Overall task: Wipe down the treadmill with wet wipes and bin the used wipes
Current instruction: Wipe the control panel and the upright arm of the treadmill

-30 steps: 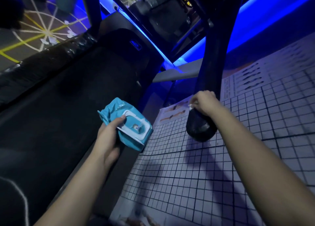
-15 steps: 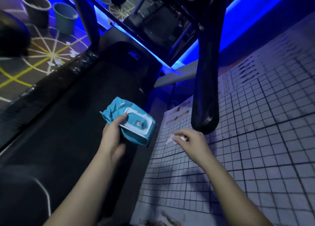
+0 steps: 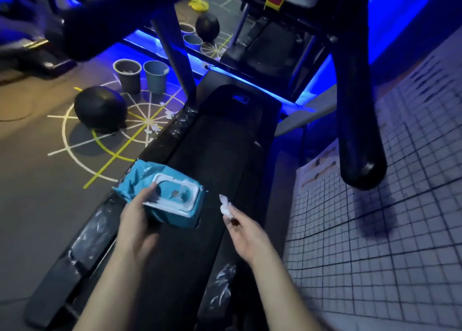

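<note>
Seemingly mid-task, the right hand (image 3: 246, 233) pinches a crumpled wipe (image 3: 225, 205) over the treadmill belt (image 3: 220, 150), the left hand (image 3: 136, 220) grips the wet-wipe pack (image 3: 172, 195), and binning is not yet done, the two bins (image 3: 155, 77) standing well apart.

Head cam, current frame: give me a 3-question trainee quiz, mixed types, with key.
1. True or false: the left hand grips the blue wet wipes pack above the treadmill belt.
2. What does the right hand pinch at its fingertips? A) a crumpled white wipe B) a spray bottle C) nothing
3. How many bins stand side by side on the floor just beyond the black ball, left of the treadmill?

Key: 1 true; 2 A; 3 two.
</note>
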### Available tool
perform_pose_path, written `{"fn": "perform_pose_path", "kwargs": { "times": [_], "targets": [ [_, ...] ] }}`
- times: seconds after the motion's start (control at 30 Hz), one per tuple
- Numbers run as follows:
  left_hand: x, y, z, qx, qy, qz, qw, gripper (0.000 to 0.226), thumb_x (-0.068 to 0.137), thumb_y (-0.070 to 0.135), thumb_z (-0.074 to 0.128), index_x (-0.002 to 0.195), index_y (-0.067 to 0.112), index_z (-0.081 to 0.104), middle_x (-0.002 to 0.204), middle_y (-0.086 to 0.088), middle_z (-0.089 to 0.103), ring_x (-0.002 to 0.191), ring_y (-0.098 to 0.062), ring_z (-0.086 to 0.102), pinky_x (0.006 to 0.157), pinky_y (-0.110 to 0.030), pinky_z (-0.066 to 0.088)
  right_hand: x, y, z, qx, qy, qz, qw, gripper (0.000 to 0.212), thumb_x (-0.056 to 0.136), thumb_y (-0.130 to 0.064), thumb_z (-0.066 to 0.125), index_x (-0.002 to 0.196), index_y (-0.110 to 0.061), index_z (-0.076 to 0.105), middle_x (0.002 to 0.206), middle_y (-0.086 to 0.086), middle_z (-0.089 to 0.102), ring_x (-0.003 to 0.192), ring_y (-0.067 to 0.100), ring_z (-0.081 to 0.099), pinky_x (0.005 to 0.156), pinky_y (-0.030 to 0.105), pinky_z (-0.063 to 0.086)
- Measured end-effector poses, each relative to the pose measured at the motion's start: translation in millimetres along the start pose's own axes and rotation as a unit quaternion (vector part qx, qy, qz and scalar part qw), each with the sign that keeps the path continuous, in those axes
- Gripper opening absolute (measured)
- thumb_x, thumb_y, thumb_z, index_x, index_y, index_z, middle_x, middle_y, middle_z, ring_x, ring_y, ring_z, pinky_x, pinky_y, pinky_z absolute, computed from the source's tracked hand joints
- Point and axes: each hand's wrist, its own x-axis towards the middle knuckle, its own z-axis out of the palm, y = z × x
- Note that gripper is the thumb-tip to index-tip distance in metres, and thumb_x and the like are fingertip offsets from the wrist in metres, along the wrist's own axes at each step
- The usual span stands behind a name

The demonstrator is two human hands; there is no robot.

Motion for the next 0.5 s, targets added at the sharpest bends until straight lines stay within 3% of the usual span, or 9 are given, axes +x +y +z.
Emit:
{"fn": "perform_pose_path", "kwargs": {
  "times": [0.07,0.13,0.2,0.27,0.33,0.4,0.5],
  "targets": [
    [1.5,5.7,-17.1,0.003,0.0,-0.009,1.0,0.044,0.093,0.021,0.07,0.135,0.007,0.069,0.139,-0.015,0.069,0.127,-0.032,0.067,0.108,-0.05,0.055,-5.3,11.2,4.7,0.031,-0.005,-0.003,0.999,0.027,0.089,-0.004,0.069,0.116,0.001,0.072,0.128,0.006,0.069,0.121,0.012,0.063,0.1,0.023,0.05],
    [-1.9,4.0,-17.9,0.017,0.0,-0.024,1.0,0.061,0.085,0.023,0.076,0.142,0.005,0.063,0.139,-0.016,0.069,0.126,-0.032,0.067,0.111,-0.052,0.052,-10.3,17.7,5.1,0.054,0.009,-0.012,0.998,0.023,0.093,0.007,0.06,0.114,0.003,0.069,0.123,0.008,0.071,0.112,0.012,0.067,0.095,0.022,0.053],
    [-8.4,-1.9,-3.4,0.039,-0.028,-0.053,0.997,0.046,0.092,0.021,0.07,0.135,0.003,0.066,0.12,-0.013,0.077,0.101,-0.026,0.077,0.09,-0.044,0.064,-14.2,16.8,1.5,0.065,0.051,-0.026,0.996,0.021,0.092,0.007,0.063,0.112,0.003,0.069,0.11,0.01,0.072,0.089,0.012,0.07,0.084,0.023,0.057],
    [-9.2,-17.7,13.4,0.055,-0.071,-0.096,0.991,0.018,0.104,0.018,0.057,0.11,0.007,0.071,0.09,-0.008,0.081,0.073,-0.02,0.079,0.062,-0.035,0.066,-18.3,6.4,-8.2,0.052,0.09,-0.046,0.994,0.019,0.09,-0.001,0.07,0.109,0.0,0.071,0.09,0.01,0.07,0.072,0.012,0.065,0.072,0.025,0.058],
    [-11.0,-37.6,32.6,0.085,-0.09,-0.118,0.985,0.016,0.104,0.017,0.058,0.097,0.011,0.071,0.084,-0.007,0.079,0.068,-0.019,0.078,0.055,-0.033,0.063,-27.6,-13.1,-22.6,0.028,0.122,-0.077,0.989,0.017,0.09,-0.01,0.073,0.106,-0.003,0.072,0.082,0.008,0.069,0.07,0.014,0.063,0.067,0.026,0.056],
    [-9.4,-54.9,51.1,0.112,-0.109,-0.115,0.981,0.012,0.099,0.018,0.065,0.103,0.011,0.074,0.098,-0.009,0.079,0.079,-0.022,0.079,0.063,-0.035,0.065,-39.3,-36.5,-40.2,0.006,0.152,-0.115,0.982,0.017,0.091,-0.014,0.073,0.104,-0.004,0.072,0.084,0.009,0.07,0.071,0.015,0.063,0.067,0.026,0.054],
    [-9.5,-81.6,77.5,0.108,-0.131,-0.144,0.975,0.037,0.093,0.02,0.072,0.128,0.008,0.072,0.123,-0.015,0.076,0.106,-0.032,0.076,0.092,-0.049,0.063,-57.4,-69.9,-62.7,-0.031,0.19,-0.175,0.966,0.014,0.092,-0.013,0.07,0.103,-0.004,0.072,0.087,0.01,0.07,0.071,0.014,0.063,0.068,0.026,0.054]
  ]
}}
